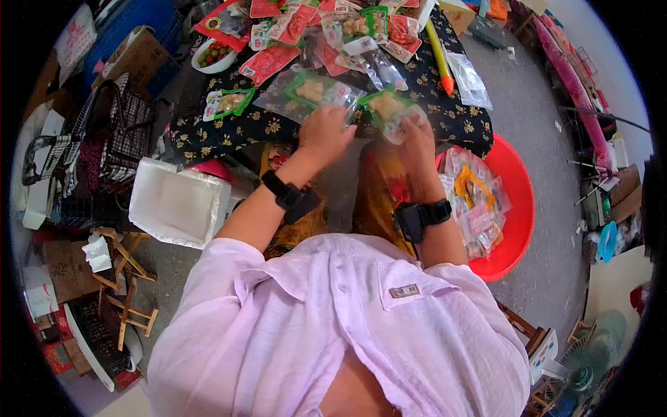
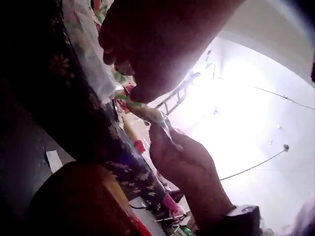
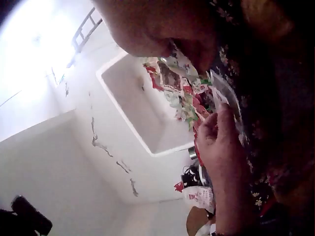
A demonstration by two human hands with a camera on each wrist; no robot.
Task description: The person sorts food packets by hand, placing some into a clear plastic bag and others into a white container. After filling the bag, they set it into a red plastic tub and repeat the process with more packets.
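Observation:
My left hand (image 1: pixel 326 135) is at the near edge of the cloth-covered table, pinching a clear plastic bag (image 1: pixel 274 96). A green-edged food packet (image 1: pixel 309 90) with pale pieces lies in or under that bag. In the right wrist view the left hand (image 3: pixel 221 142) has thumb and fingers together on the bag's edge. To the right, my right hand (image 1: pixel 418 142) grips the lower corner of a second green-edged packet (image 1: pixel 385 105) with pale yellowish contents. The left wrist view shows the right hand (image 2: pixel 182 157) from the side, thumb against its packet.
Red and green packets (image 1: pixel 267 64) pile up at the table's back. A bowl of small fruit (image 1: pixel 214 57), a single packet (image 1: pixel 228 104) and a yellow tube with an orange tip (image 1: pixel 439 59) lie around. A red basin (image 1: pixel 517 208) of packets stands right, a white foam box (image 1: pixel 180 201) left.

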